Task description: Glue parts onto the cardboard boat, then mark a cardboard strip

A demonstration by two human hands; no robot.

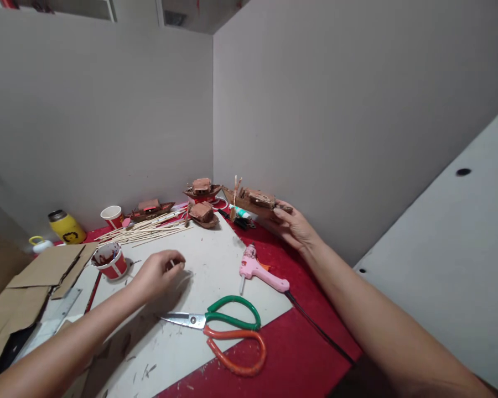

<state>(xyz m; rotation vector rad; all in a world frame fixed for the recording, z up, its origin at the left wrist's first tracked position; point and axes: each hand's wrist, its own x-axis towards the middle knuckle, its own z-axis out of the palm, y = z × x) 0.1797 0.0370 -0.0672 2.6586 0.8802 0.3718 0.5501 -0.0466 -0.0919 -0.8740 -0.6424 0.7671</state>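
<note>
Model boat [255,200] juts from the right hand [299,229], whose fingers pinch near one end; its long axis points leftward from them. The left hand [158,272] has curled fingers, hold indiscernible.

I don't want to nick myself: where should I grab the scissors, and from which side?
Probably by the orange loop of the scissors, coming from the near right: that loop is wide and nearest you, while the blades point left.
</note>
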